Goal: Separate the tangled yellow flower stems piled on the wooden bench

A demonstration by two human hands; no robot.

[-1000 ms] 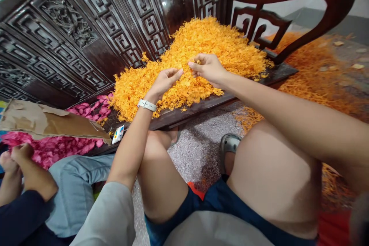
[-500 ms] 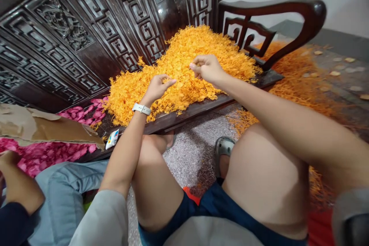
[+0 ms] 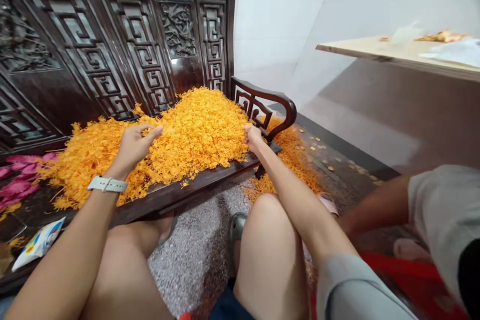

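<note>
A long heap of orange-yellow artificial flower heads (image 3: 210, 130) covers the seat of a dark carved wooden bench (image 3: 165, 199). My left hand (image 3: 135, 146), with a pale watch on the wrist, is over the left-middle of the heap. Its thumb and fingers come together in a pinch, and whatever they hold is too small to make out. Over the right end of the heap, close to the bench's armrest, my right hand (image 3: 254, 138) is closed with its fingers curled in. What lies inside it is hidden. The hands are well apart.
Pink flowers (image 3: 22, 177) and a small white packet (image 3: 39, 244) lie on the bench at left. Orange strands (image 3: 296, 165) cover the floor beyond the armrest (image 3: 288, 110). A pale tabletop (image 3: 360, 46) juts out at right, above another person's arm (image 3: 378, 205).
My view has swung right, bringing the tabletop and another person's arm in. My right hand has moved away from the left, to the heap's right end, and its fingers are more curled.
</note>
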